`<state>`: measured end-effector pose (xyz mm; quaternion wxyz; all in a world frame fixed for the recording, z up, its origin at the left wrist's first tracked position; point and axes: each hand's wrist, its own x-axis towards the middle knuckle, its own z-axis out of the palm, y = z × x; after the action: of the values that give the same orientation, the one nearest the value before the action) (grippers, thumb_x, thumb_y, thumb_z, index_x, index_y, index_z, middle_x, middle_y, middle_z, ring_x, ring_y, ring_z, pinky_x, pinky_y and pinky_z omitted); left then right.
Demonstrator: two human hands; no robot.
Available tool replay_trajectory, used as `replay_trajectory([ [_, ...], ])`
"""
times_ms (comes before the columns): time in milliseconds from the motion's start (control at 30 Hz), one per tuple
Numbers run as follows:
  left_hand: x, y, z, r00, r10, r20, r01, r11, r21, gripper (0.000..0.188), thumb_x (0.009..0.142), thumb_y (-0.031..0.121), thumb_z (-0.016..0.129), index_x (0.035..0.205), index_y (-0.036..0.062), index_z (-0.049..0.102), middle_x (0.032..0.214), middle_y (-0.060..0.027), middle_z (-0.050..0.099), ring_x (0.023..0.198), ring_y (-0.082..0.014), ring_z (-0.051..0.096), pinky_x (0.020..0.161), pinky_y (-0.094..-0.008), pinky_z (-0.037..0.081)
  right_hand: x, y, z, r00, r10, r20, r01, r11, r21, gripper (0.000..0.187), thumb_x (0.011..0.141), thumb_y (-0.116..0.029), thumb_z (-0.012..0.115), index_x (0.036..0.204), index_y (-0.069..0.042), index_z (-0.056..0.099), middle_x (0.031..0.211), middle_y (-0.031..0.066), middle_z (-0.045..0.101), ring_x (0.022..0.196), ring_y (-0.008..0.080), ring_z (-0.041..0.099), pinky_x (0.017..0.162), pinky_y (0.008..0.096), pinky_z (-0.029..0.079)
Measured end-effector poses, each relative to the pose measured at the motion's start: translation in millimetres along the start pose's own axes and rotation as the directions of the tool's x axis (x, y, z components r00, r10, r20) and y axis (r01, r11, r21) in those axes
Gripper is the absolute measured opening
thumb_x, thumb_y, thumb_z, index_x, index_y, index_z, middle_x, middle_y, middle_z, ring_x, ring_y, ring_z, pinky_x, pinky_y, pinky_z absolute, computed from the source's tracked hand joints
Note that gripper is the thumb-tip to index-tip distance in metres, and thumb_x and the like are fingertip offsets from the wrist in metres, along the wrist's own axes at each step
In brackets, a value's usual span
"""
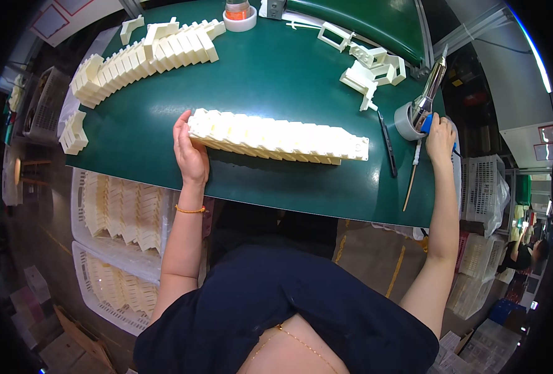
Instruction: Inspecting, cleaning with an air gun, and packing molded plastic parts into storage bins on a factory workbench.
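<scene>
A long row of cream plastic parts (276, 137), packed side by side, lies across the middle of the green table. My left hand (191, 153) cups its left end, fingers bent against the end part. At the right, my right hand (440, 138) is closed round the blue handle of a soldering iron (431, 87). The iron's metal barrel slants up and away, its tip pointing to the far right. It passes by a grey tape roll (406, 121). Part of the handle is hidden under my fingers. Black tweezers (387, 144) and a thin brush-like stick (412, 177) lie close by.
More cream parts (145, 65) stand in a curved row at the far left, with a small group (73, 133) nearer. Loose cream frames (373, 68) lie far right. An orange-banded container (239, 11) sits in a white ring. Filled white crates (120, 280) stand below left.
</scene>
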<state>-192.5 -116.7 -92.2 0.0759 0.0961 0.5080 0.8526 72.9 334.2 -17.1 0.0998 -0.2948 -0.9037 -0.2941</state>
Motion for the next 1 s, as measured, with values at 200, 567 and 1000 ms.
replay_trajectory([
  [200,-2,3,-3,0.999,0.014,0.032,-0.013,1.0,-0.009,0.038,0.1,0.022,0.03,0.127,-0.0013,0.041,0.119,-0.0135,0.052,0.111,-0.0198,0.05,0.097,-0.0319,0.039,-36,-52,-116,0.992,0.002,0.128,-0.078,0.804,0.589,0.044,0.079,-0.012,0.068,0.118,0.0,0.053,0.117,0.0156,0.056,0.108,0.0309,0.053,0.094,0.0395,0.041],
  [567,-5,5,-5,0.997,0.025,0.077,-0.039,0.982,0.187,0.047,0.102,0.035,0.024,0.129,-0.0002,0.041,0.124,-0.0141,0.05,0.116,-0.0213,0.047,0.101,-0.0339,0.036,-93,-209,-94,0.999,0.001,0.042,-0.042,0.175,0.984,0.029,0.098,-0.018,0.045,0.117,0.003,0.049,0.112,0.0254,0.054,0.103,0.0402,0.052,0.087,0.0404,0.041],
  [1000,-7,37,9,0.991,-0.106,0.084,-0.06,0.214,0.975,0.044,0.092,0.043,0.052,0.101,-0.0001,0.06,0.109,-0.0135,0.059,0.101,-0.0261,0.052,0.09,-0.037,0.04,-73,-194,-99,0.834,-0.195,0.517,-0.549,-0.182,0.816,0.042,0.098,-0.034,0.047,0.092,0.004,0.065,0.073,0.0017,0.063,0.064,0.0051,0.053,0.057,0.02,0.041],
])
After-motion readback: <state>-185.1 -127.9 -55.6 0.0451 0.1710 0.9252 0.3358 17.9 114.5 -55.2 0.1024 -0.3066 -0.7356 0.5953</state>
